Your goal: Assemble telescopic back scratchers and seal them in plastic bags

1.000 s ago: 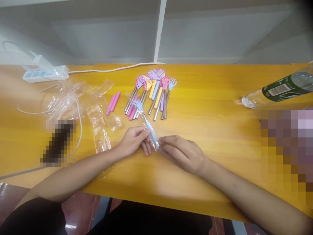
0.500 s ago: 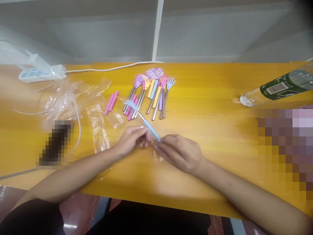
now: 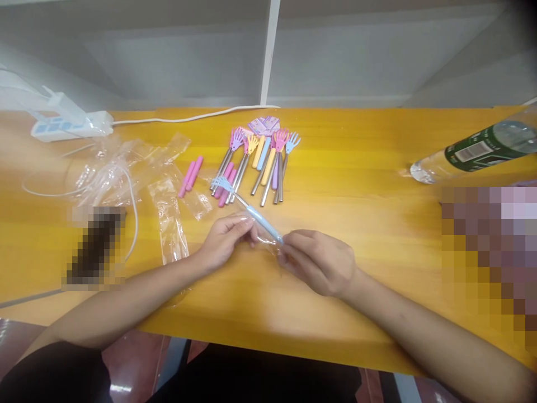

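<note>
A light blue back scratcher (image 3: 263,221) with a metal shaft lies slanted between my hands, its claw end up and to the left. Clear plastic film (image 3: 269,244) shows around its handle. My left hand (image 3: 229,239) is closed on the scratcher's handle, thumb on top. With fingers pinched together, my right hand (image 3: 318,260) grips the lower end of the handle and the film there. Beyond the hands lie several back scratcher shafts with purple, yellow, pink and blue claws (image 3: 280,140), among loose coloured handles (image 3: 268,167).
Two pink handles (image 3: 191,176) lie left of the pile, near crumpled clear plastic bags (image 3: 168,218). Small purple printed cards (image 3: 264,125) are at the back. A white power strip (image 3: 71,126) with cables stands at the left; a bottle with a green label (image 3: 474,148) lies right.
My right hand has moved slightly right and down at the handle's end, and more film shows along the handle. My left hand has barely moved.
</note>
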### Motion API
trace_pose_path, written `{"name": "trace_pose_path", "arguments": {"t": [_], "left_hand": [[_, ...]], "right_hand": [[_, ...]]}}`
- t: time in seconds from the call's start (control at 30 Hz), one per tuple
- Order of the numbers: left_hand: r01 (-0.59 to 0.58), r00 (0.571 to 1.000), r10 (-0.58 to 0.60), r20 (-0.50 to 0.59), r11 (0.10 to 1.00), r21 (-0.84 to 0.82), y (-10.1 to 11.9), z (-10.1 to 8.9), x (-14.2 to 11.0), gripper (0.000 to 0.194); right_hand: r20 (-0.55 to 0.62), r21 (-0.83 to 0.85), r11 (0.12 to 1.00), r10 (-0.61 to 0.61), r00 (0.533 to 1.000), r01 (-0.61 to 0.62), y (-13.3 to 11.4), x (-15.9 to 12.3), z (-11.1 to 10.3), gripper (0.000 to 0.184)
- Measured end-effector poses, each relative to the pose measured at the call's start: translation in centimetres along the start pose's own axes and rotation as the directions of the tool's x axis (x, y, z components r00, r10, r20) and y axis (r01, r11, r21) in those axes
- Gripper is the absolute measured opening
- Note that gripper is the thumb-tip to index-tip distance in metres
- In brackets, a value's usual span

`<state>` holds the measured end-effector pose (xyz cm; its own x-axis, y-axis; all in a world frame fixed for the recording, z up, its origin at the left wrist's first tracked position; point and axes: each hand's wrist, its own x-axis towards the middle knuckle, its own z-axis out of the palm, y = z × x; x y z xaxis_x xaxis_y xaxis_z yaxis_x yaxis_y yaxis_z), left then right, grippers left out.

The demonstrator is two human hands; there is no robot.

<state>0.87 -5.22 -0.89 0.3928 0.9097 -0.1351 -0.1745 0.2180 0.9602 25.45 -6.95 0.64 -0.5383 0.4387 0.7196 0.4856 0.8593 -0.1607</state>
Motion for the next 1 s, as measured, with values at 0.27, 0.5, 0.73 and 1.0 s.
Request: {"name": "trace_pose_path", "arguments": {"t": [0.27,0.5,0.73,1.0], "left_hand": [[-0.045,0.991,0.041,-0.128,0.999,-0.026,0.6,0.4,0.3,0.046],[0.017,0.998,-0.027,-0.061,0.989,-0.148,0.9,0.5,0.3,0.047],[-0.025,0.998,0.024,0.059,1.0,0.002,0.5,0.1,-0.1,0.031],[-0.055,0.998,0.049,0.035,0.975,0.217,0.6,-0.1,-0.2,0.035]], "right_hand": [[-0.07,-0.008,1.0,0.004,0.998,-0.004,2.0,-0.9,0.5,0.026],[0.005,0.253,0.952,0.179,0.984,-0.175,1.8,-0.3,0.8,0.037],[0.068,0.225,0.903,0.359,0.931,-0.365,0.2,-0.5,1.6,0.027],[-0.085,0.07,0.973,0.227,0.97,-0.221,0.4,-0.6,0.8,0.028]]}}
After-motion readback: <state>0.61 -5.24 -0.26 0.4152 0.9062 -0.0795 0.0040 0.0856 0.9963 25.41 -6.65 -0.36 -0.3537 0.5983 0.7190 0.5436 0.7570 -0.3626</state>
